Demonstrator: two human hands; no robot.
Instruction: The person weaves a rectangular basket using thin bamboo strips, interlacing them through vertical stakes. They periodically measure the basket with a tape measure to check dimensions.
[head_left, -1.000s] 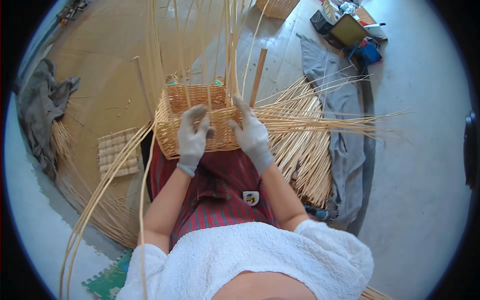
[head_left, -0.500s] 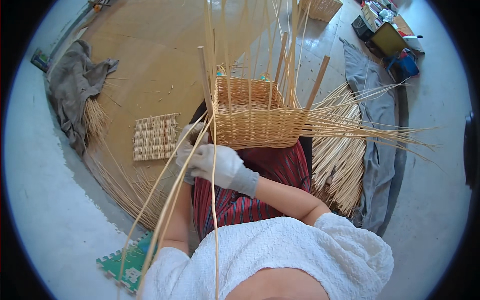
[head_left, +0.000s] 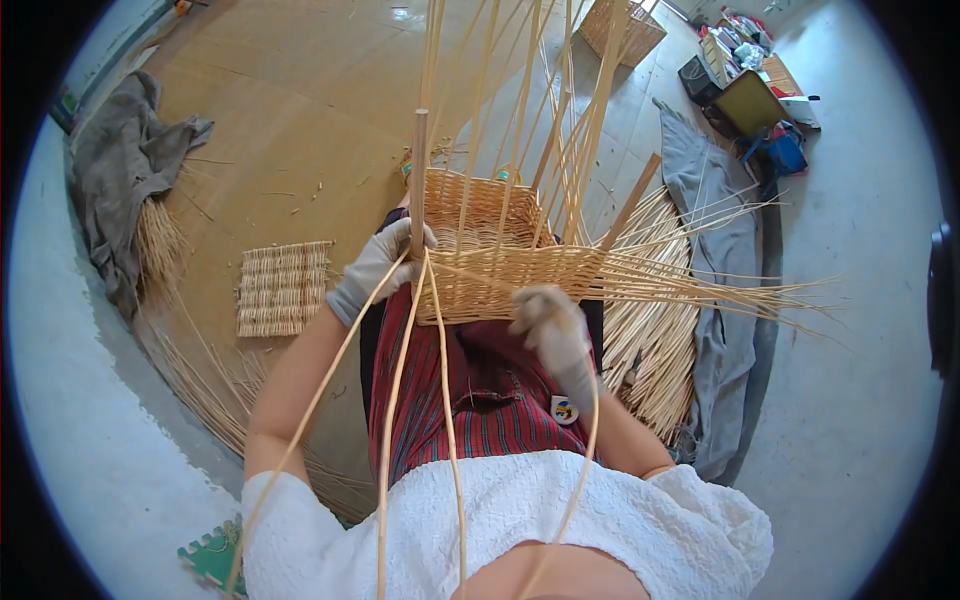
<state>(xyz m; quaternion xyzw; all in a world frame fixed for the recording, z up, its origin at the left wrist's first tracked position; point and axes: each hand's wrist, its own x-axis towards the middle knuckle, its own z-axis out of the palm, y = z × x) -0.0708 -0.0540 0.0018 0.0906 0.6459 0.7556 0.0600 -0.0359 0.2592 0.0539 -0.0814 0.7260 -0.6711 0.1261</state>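
A half-woven wicker basket rests on my lap, with tall upright stakes rising from its walls and wooden posts at the corners. My left hand, in a whitish work glove, is closed round the near left corner, at the foot of a wooden post. My right hand, gloved too and slightly blurred, pinches a wicker strand in front of the near wall. That strand runs from the corner to the hand, then hangs towards me. Other loose strands trail from the same corner over my shirt.
A small woven panel lies on the floor at left, near a grey cloth over wicker rods. At right lie a rod bundle and another grey cloth. Farther back are another basket and a cluttered box.
My hands, together at the near left corner before, have parted. The right has moved right, drawing one strand across the basket's front; the left has risen to the post's foot.
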